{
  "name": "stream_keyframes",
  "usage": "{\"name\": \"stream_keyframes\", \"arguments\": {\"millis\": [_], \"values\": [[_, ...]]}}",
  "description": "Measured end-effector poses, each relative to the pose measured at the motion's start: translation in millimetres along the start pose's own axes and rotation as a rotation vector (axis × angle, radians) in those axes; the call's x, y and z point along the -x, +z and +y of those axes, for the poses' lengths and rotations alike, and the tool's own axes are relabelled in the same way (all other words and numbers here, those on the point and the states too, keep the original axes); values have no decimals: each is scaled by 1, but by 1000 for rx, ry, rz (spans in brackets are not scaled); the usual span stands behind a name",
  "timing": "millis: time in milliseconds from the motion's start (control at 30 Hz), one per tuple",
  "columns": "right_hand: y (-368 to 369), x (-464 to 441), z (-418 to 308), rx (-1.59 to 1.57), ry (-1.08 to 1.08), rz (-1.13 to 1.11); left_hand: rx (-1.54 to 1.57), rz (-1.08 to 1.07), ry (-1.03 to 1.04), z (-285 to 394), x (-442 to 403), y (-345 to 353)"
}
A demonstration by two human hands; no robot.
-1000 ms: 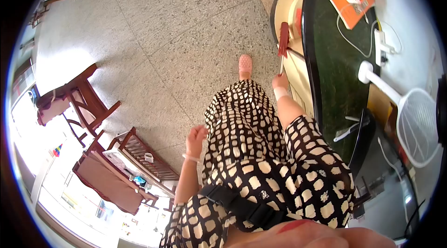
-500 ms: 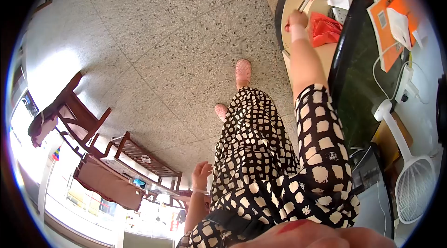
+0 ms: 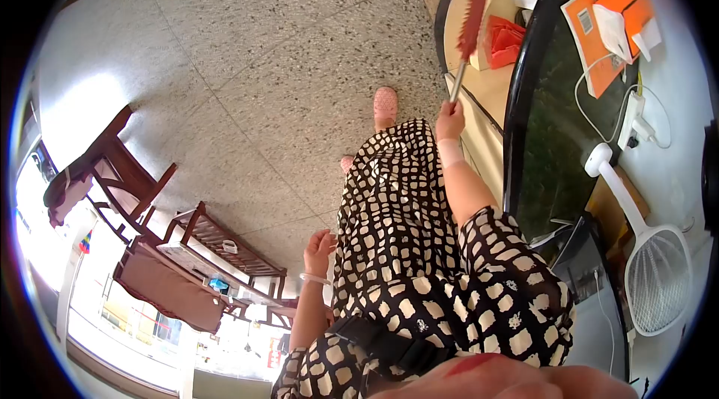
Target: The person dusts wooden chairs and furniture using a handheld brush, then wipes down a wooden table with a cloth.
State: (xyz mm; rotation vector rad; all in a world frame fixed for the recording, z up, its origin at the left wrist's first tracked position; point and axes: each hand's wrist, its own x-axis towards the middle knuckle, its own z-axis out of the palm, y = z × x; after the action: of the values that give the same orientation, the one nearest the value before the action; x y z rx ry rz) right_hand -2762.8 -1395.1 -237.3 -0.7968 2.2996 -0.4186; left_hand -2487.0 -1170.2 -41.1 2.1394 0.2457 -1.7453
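Note:
My right hand [image 3: 449, 122] is closed around the thin metal handle of a red duster [image 3: 472, 22]. The duster's fluffy red head points away from me, over the inside of a curved cream-coloured cabinet. Lower on the left, my left hand [image 3: 320, 245] hangs beside the patterned skirt, its fingers loosely bent and holding nothing. A red plastic bag [image 3: 505, 43] lies in the cabinet, just right of the duster head.
The curved counter [image 3: 541, 111] with its dark top runs along my right. On it lie orange papers [image 3: 592, 36], a power strip [image 3: 633, 116] and a white electric swatter [image 3: 657, 279]. Wooden benches [image 3: 225, 242] and a wooden chair [image 3: 123, 182] stand left on the speckled floor.
My right hand has drawn back from the cabinet toward me, bringing the red duster into fuller view. The left hand's fingers are more bent, and the feet appear slightly shifted.

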Motion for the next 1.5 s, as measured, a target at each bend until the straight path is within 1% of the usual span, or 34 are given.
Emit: {"name": "stream_keyframes", "arguments": {"millis": [33, 100, 167, 233, 267, 300, 333, 367, 433, 533, 567, 633, 667, 733, 767, 833, 867, 900, 933, 967, 1000, 1033, 1100, 1133, 1167, 1200, 1267, 1300, 1333, 1367, 1400, 1433, 1467, 1500], "values": [[-8, -4, -23, -2, -5, 50, -17, 10, 7, 0, -3, -3], [-8, -34, -37, 32, -124, 81, -28, 12, 26, -1, -6, -5], [-19, -41, -64, -22, 246, -59, -39, 6, 39, -2, -11, -5], [-10, -36, -28, -31, 148, -15, -49, -29, 57, -3, -9, -4], [-19, -20, -31, 29, 138, -72, -51, -43, 67, 0, -10, -1], [-15, -17, -1, 258, -269, 81, -48, -54, 82, 0, -13, 2], [-33, 0, -17, 251, -77, -123, -40, -73, 110, -2, -16, 2], [-55, 31, -55, 183, -27, -190, -21, -82, 121, 1, -15, 3], [-54, 45, -24, 132, -212, -72, 6, -108, 155, 0, -13, 1], [-31, 40, -27, -98, -246, 178, -8, -77, 188, 5, -27, -2], [-28, 44, -41, -227, -67, 116, -13, -75, 193, 11, -30, -3], [-50, 79, -105, -537, 252, -45, -36, -61, 192, 22, -33, -5], [-66, 107, -115, -678, 297, -36, -68, -60, 189, 3, -34, -16], [-57, 111, -129, -818, 418, -47, -126, -14, 195, 12, -44, -17], [-57, 117, -137, -893, 462, -59, -245, 10, 376, 2, -63, -25], [-50, 120, -139, -982, 627, -255, -437, 130, 487, 3, -89, -39], [-42, 124, -139, -969, 634, -351, -251, 91, 383, 15, -89, -44], [-63, 155, -127, -992, 642, -465, -70, 36, 293, -1, -70, -61], [-55, 147, -144, -989, 669, -593, -9, 31, 268, 18, -85, -71], [-51, 143, -159, -985, 696, -717, 8, 57, 298, 36, -85, -81], [-47, 136, -171, -884, 634, -728, 15, 83, 324, 56, -81, -91], [-38, 123, -180, -829, 597, -691, 9, 107, 345, 73, -80, -101], [-38, 114, -211, -912, 608, -630, 3, 121, 349, 100, -87, -121], [-93, 120, -158, -1010, 523, -599, -14, 129, 410, 49, -59, -105], [-85, 105, -166, -1056, 484, -535, -33, 129, 401, 68, -66, -111], [-78, 88, -167, -1135, 538, -457, 13, 130, 389, 76, -72, -118], [-64, 70, -160, -1234, 533, -276, 39, 151, 346, 92, -81, -130], [-62, 73, -173, -1278, 520, -197, 65, 166, 329, 99, -86, -138], [-67, 78, -184, -1229, 608, -138, 165, 38, 284, 99, -103, -152], [-107, 78, -135, -1281, 579, -137, -609, 101, 509, 39, -116, -137], [-111, 70, -121, -1310, 587, -160, -1385, 186, 637, 37, -135, -143], [-120, 77, -116, -1257, 538, -119, -1699, 162, 684, 40, -110, -136], [-106, 49, -90, -1266, 556, -118, -2001, 146, 762, 46, -79, -127], [-118, 62, -90, -1379, 550, -55, -2320, 48, 810, 32, -110, -132]]}}
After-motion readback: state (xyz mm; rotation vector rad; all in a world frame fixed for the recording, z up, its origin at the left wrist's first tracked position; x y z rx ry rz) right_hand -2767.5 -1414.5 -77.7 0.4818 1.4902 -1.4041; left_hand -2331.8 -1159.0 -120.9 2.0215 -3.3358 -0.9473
